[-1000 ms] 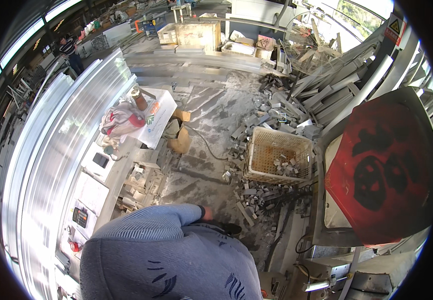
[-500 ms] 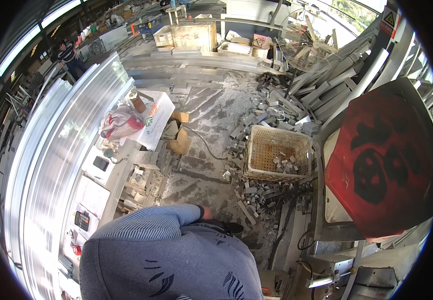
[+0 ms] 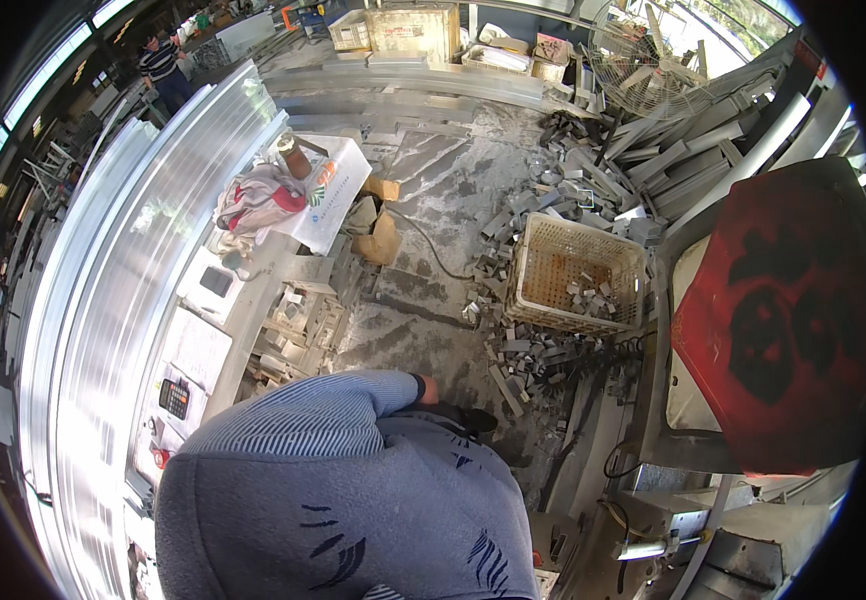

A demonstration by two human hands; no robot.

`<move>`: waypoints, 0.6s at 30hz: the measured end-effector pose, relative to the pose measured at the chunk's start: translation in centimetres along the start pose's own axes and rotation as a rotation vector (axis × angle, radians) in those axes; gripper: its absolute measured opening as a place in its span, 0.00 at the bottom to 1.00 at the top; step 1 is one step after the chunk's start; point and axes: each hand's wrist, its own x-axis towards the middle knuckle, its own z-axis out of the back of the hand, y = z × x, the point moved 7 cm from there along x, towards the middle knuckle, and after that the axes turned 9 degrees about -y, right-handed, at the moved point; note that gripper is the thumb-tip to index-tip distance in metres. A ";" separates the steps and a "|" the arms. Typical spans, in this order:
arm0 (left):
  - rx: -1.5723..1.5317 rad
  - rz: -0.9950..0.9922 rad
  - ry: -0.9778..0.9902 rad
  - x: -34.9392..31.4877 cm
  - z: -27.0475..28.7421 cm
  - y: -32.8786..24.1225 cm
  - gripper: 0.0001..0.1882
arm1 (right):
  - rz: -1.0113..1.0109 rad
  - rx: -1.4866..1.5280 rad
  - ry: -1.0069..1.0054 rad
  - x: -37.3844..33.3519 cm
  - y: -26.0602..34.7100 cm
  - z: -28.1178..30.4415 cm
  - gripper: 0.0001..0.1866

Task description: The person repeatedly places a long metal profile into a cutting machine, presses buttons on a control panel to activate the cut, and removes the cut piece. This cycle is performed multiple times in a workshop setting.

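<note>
My left arm, in a blue-and-white striped sleeve point(image 3: 293, 420), is bent across the front of my grey fleece top point(image 3: 353, 510). Only a sliver of my left hand point(image 3: 430, 389) shows past the dark cuff, close to my body. Its fingers are hidden, so I cannot see whether it holds anything. Just below it is a dark shoe point(image 3: 475, 421). My right hand is out of sight. Ahead to the right, a cream plastic basket point(image 3: 578, 322) with small metal offcuts in it stands among scattered cut pieces point(image 3: 543, 365).
Long shiny metal profiles point(image 3: 103, 350) lie along the left, beside a bench with a calculator point(image 3: 174, 398), a phone point(image 3: 216, 281) and a jar point(image 3: 294, 158). A red-covered machine panel point(image 3: 768, 320) rises at right. Beyond are a large fan point(image 3: 648, 65) and a person point(image 3: 163, 70).
The view has shifted, so the basket and bench sit higher and farther right in the picture. My left hand stays by my body, slightly higher in view.
</note>
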 end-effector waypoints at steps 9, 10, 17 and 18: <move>0.009 0.028 -0.004 1.9 -0.8 0.2 0.21 | -0.161 0.172 0.017 -1.5 -2.0 1.0 0.18; 0.022 0.017 0.016 2.0 -0.9 0.1 0.21 | -0.183 0.194 0.018 -1.7 -2.3 1.1 0.18; -0.037 0.118 0.083 1.7 -1.2 0.2 0.20 | -0.386 0.415 0.009 -3.7 -4.5 2.0 0.16; -0.027 0.106 0.089 1.8 -1.3 0.0 0.20 | -0.412 0.444 0.008 -4.0 -4.8 2.0 0.16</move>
